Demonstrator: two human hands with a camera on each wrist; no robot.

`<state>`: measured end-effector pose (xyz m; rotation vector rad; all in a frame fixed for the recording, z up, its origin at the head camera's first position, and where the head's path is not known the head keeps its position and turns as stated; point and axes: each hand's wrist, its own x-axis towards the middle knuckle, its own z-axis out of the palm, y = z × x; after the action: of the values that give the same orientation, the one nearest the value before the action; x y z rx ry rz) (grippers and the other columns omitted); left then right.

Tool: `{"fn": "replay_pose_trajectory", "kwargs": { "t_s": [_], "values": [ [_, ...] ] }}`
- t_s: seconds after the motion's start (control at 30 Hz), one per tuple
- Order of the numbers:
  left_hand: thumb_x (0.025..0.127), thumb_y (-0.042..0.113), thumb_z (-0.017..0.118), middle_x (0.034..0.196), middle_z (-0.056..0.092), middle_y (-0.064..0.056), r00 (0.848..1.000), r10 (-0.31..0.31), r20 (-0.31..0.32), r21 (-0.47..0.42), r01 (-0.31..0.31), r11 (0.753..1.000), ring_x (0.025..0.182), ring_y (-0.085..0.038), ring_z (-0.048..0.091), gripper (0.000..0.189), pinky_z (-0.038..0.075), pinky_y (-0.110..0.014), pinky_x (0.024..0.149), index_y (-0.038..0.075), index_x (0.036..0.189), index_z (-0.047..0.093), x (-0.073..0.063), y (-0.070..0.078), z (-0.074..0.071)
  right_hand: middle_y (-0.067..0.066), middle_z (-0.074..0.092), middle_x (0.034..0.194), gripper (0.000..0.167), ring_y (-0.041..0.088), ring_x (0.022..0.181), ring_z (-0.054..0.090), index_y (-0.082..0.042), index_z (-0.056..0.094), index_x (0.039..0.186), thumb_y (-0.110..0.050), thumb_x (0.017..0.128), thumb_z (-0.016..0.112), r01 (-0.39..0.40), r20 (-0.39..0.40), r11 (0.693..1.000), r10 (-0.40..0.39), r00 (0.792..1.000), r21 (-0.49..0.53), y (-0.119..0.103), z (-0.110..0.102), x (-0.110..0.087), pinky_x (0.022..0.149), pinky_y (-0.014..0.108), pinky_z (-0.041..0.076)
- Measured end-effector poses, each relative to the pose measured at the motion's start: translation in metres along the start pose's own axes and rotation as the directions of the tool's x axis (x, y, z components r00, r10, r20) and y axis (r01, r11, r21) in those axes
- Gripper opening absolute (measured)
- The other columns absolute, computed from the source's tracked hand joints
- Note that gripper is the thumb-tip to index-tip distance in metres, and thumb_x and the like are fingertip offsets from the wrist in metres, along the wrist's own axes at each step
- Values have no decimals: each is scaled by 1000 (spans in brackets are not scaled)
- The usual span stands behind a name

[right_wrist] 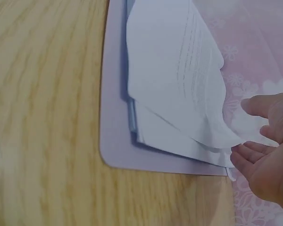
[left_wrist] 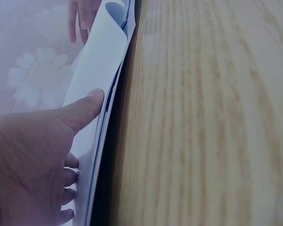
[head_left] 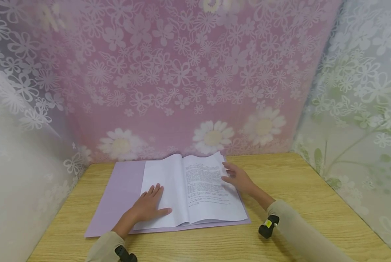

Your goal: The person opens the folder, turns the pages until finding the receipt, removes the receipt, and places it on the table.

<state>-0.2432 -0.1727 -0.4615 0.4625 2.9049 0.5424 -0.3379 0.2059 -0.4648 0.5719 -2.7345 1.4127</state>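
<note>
A purple folder lies spread on the table with white sheets in it. My left hand rests with spread fingers on the blank left page, its thumb pointing toward the fold. In the left wrist view the thumb lies along the paper near its front edge. The printed right page curls up at its far corner. At that page's right edge is my right hand, fingers loosely bent. The right wrist view has its fingertips right at the lifted page corner, thumb held apart.
The wood-grain table extends around the folder. Flower-patterned sheeting rises behind the table and along both sides. Small black devices, one on the right sleeve and another on the left, are strapped at the wrists.
</note>
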Motion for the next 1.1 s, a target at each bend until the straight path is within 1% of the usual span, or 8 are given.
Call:
{"fn": "replay_pose_trajectory", "kwargs": {
  "t_s": [0.2,0.33,0.43,0.63,0.73,0.9,1.0,1.1],
  "values": [
    [93,58,65,167,20,-26,1000,7,6,-16,-7,1000,154,-48,19,98,21,-65,122,-5,158,28,0,0,-1,34,46,150,70,49,126,59,2,28,159,-11,100,64,10,-15,989,-8,1000,148,-7,-3,-1,93,45,59],
    [94,59,64,167,20,-26,1000,7,10,-10,-7,1000,155,-48,17,98,21,-65,123,-5,158,27,2,-1,0,34,50,147,71,47,123,63,-2,24,161,-14,103,62,1,-3,972,-1,1000,235,-13,-6,-4,84,37,63],
    [94,59,64,167,20,-25,1000,5,9,-4,-5,1000,155,-47,18,98,21,-65,123,-5,158,27,2,-2,0,32,55,143,68,42,119,67,-5,26,162,-21,105,59,-8,18,960,3,1000,280,-16,-9,-8,83,34,63],
    [93,59,66,167,21,-26,1000,1,5,-9,-1,1000,155,-48,19,99,22,-65,122,-5,158,28,1,0,-1,28,62,134,55,24,108,71,1,42,153,-34,110,45,-21,122,924,-28,992,382,-20,-12,-13,87,32,60],
    [93,58,66,167,21,-26,1000,-2,5,-10,2,1000,155,-48,19,99,22,-65,122,-5,158,28,0,0,-2,27,61,136,56,21,112,69,0,47,150,-39,112,35,-44,184,907,-37,982,419,-23,-13,-16,91,34,59],
    [92,59,66,167,20,-26,1000,-3,2,-4,3,1000,155,-48,18,99,22,-65,122,-5,158,28,2,-1,0,26,54,144,65,20,125,63,3,40,153,-44,113,19,-50,254,895,-73,964,444,-26,-13,-18,102,30,53],
    [92,59,66,167,21,-26,1000,0,0,-2,0,1000,154,-48,19,99,22,-66,122,-5,158,28,2,-2,0,24,55,145,60,18,125,62,2,41,152,-40,113,23,-36,272,893,-98,957,448,-27,-9,-17,104,29,51],
    [92,59,66,167,21,-26,1000,0,4,-5,0,1000,155,-48,19,99,22,-66,122,-5,158,28,2,-2,1,17,59,143,47,16,121,62,-3,48,150,-28,110,43,-13,271,908,-110,956,418,-28,-4,-17,102,32,51]
  ]
}}
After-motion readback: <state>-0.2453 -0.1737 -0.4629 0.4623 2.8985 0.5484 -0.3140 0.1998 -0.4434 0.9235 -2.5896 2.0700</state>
